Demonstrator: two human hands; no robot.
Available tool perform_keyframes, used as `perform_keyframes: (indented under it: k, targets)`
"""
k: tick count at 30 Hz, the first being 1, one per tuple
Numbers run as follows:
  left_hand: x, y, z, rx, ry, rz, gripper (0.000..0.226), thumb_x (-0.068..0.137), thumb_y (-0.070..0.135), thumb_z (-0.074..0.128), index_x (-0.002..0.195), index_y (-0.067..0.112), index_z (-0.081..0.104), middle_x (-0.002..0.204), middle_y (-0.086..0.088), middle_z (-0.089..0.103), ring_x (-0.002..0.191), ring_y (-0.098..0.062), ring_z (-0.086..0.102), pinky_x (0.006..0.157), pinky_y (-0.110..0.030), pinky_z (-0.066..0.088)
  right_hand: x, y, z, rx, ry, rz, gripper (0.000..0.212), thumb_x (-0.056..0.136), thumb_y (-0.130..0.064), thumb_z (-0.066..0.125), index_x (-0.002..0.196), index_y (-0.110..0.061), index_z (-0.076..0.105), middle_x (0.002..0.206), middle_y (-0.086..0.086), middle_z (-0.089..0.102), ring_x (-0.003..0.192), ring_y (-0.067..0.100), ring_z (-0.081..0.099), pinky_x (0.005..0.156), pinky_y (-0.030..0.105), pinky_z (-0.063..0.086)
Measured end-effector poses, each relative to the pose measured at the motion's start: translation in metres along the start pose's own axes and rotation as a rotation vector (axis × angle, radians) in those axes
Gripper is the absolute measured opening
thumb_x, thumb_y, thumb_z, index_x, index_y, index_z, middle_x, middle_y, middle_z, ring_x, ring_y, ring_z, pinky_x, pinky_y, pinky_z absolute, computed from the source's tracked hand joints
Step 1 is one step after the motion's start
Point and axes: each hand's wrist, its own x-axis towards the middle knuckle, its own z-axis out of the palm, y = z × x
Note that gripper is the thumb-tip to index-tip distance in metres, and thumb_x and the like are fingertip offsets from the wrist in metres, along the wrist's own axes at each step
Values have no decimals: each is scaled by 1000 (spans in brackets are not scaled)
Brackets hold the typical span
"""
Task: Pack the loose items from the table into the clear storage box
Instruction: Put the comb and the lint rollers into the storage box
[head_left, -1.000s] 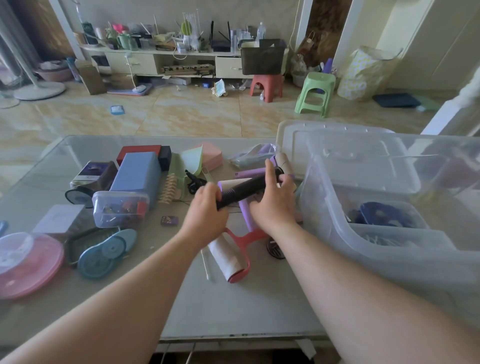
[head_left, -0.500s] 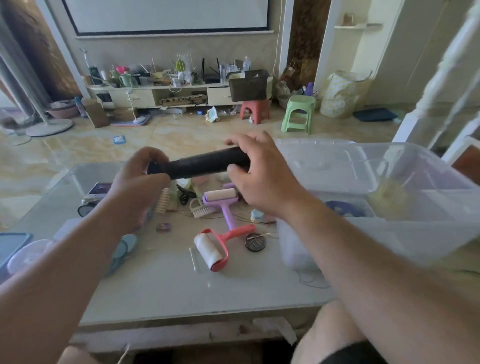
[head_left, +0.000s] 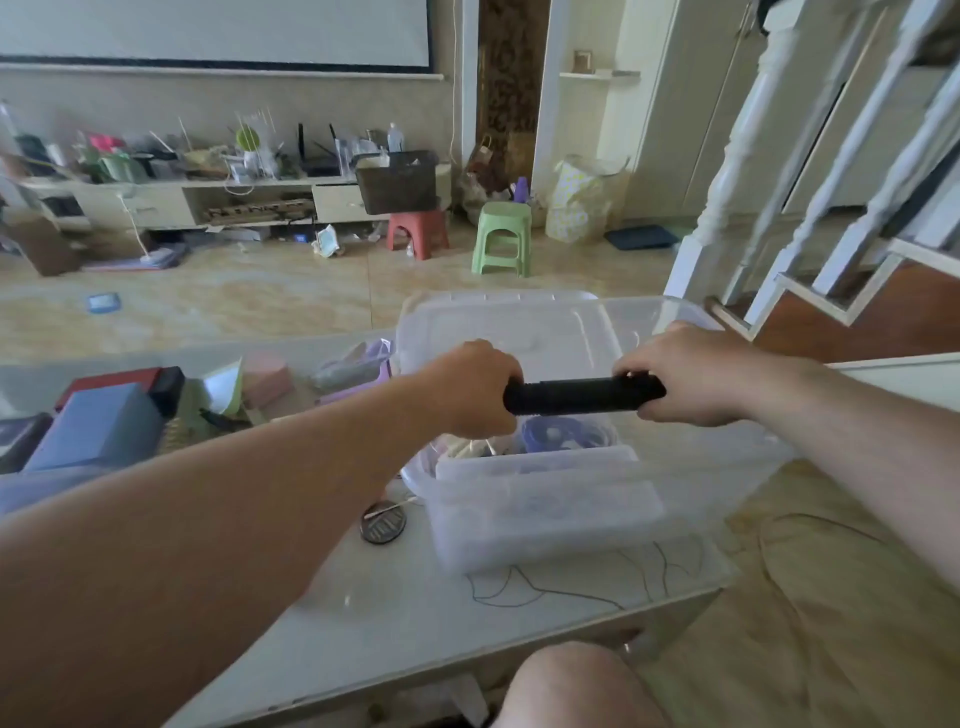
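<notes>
A black cylindrical object (head_left: 582, 396) hangs level above the clear storage box (head_left: 545, 509). My left hand (head_left: 467, 387) grips its left end and my right hand (head_left: 685, 371) grips its right end. The box stands at the right end of the table, with a purple coiled item (head_left: 561, 435) and other small things inside. Its clear lid (head_left: 498, 322) lies behind it. Loose items stay on the table at the left: a blue box (head_left: 98, 426), a red box (head_left: 109, 382), a pink item (head_left: 265, 376) and a round dark disc (head_left: 383, 522) near the box.
The glass table's (head_left: 363, 613) front edge runs diagonally past my knee (head_left: 576, 686). A stair railing (head_left: 810, 171) rises at the right. A red stool (head_left: 418, 234) and a green stool (head_left: 503, 236) stand on the floor beyond, before a cluttered cabinet (head_left: 208, 200).
Both hands carried the black object from the table's middle up and to the right, over the box. My view swung right, so the rollers and left-hand items left the frame.
</notes>
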Motion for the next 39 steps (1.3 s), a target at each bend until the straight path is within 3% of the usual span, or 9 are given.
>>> perform_keyframes:
  k: [8, 11, 13, 20, 22, 26, 31, 34, 39]
  targets:
    - [60, 15, 56, 297, -621, 51, 37, 86, 43, 64, 119, 28, 66, 113, 1, 70, 100, -23, 68, 85, -37, 54, 30, 8, 43, 84, -446, -86, 39, 90, -21, 75, 125, -36, 69, 115, -16, 72, 98, 5, 67, 85, 26, 57]
    - [53, 2, 60, 579, -785, 79, 87, 46, 77, 73, 118, 29, 68, 118, 5, 69, 108, -25, 67, 95, -40, 51, 41, -16, 52, 117, -470, -186, 37, 82, -31, 85, 115, -39, 71, 107, -19, 75, 92, 2, 71, 89, 35, 60]
    - [44, -5, 56, 673, -818, 58, 100, 31, 82, 72, 116, 29, 71, 115, 6, 71, 107, -25, 67, 97, -43, 52, 48, -35, 54, 96, -459, -251, 39, 77, -35, 89, 110, -39, 70, 104, -19, 74, 91, 6, 71, 90, 39, 60]
    - [14, 6, 31, 641, -733, 5, 63, 69, 63, 83, 121, 28, 73, 118, 4, 68, 110, -27, 63, 103, -43, 48, 39, -70, 35, -97, -502, -230, 62, 75, -55, 87, 132, -45, 63, 119, -15, 67, 107, 18, 65, 91, 33, 52]
    - [2, 7, 24, 599, -662, 32, 59, 82, 60, 74, 130, 27, 68, 126, 2, 67, 116, -26, 61, 102, -39, 46, 31, -69, 24, -51, -419, -207, 53, 82, -54, 80, 131, -43, 65, 119, -16, 66, 105, 17, 66, 90, 32, 53]
    - [-37, -8, 1, 387, -261, 94, 42, 99, 44, 54, 139, 34, 59, 138, 6, 60, 128, -21, 53, 104, -37, 43, 9, -83, -14, 237, -132, -215, 31, 92, -42, 72, 122, -37, 70, 116, -15, 72, 92, 4, 66, 75, 26, 50]
    - [-116, -75, -3, -8, 313, -3, 28, 94, 39, 61, 122, 38, 63, 118, 7, 58, 102, -18, 59, 82, -37, 51, -12, -166, -52, 508, 192, -369, 27, 92, -31, 70, 118, -38, 71, 112, -11, 66, 94, 3, 59, 75, 23, 45]
    - [-162, -127, 19, -73, 257, -241, 29, 90, 29, 65, 118, 32, 65, 122, 2, 58, 100, -19, 56, 86, -33, 48, -13, -233, -55, 472, 238, -488, 26, 91, -29, 67, 117, -32, 71, 110, -4, 61, 98, 16, 57, 83, 32, 47]
    - [-214, -194, 68, -116, 37, -517, 48, 86, 43, 69, 133, 39, 56, 145, -1, 47, 129, -26, 51, 105, -35, 43, 21, -325, 2, 308, 139, -499, 43, 92, -22, 59, 132, -35, 62, 127, 4, 55, 120, 29, 55, 97, 43, 45]
